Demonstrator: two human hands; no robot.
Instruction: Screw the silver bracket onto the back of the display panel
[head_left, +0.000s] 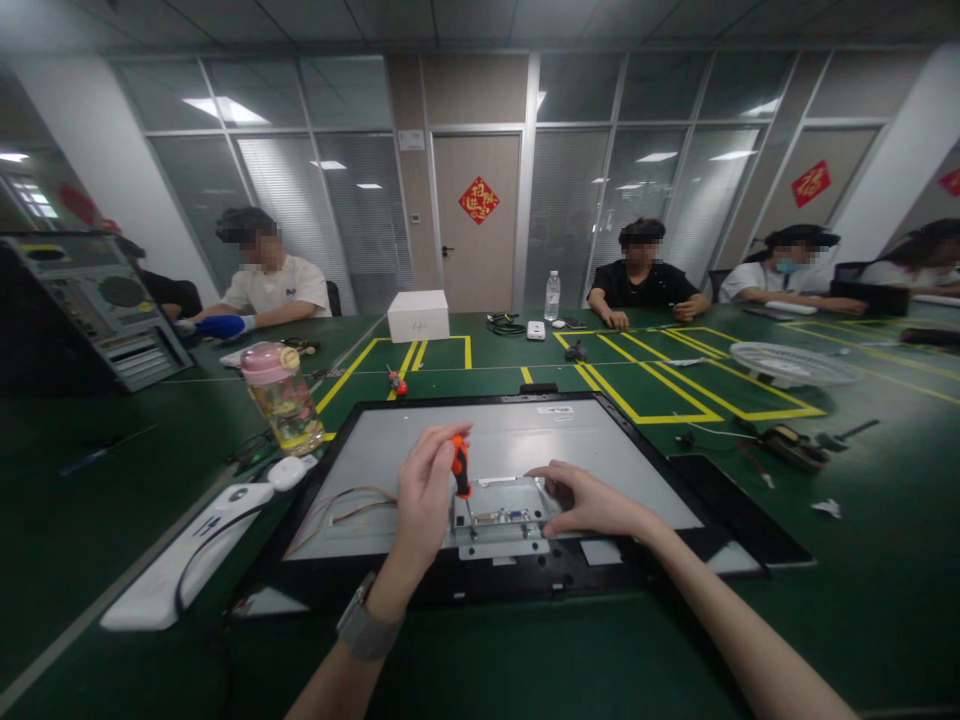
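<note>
A monitor panel [592, 440] with a black frame lies back side up on the table. At its middle, near the lower edge, sits a metal bracket [504, 549] with a row of video ports. My left hand [424, 490] is closed on an orange and black screwdriver [460, 468], held nearly upright with its shaft pointing down at the bracket's left part. Whether the tip sits in a screw is too small to tell. With thumb and fingers, my right hand [592, 500] grips the bracket's right end. Loose thin wires [352, 505] lie on the panel's left side.
A white power strip [195, 550] and a pink-lidded bottle [281, 400] stand left. A long black strip [739, 510] lies right, near a white ring-shaped part [795, 362]. A computer case [97, 310] is far left, a white box [418, 317] behind. Several people sit across the table.
</note>
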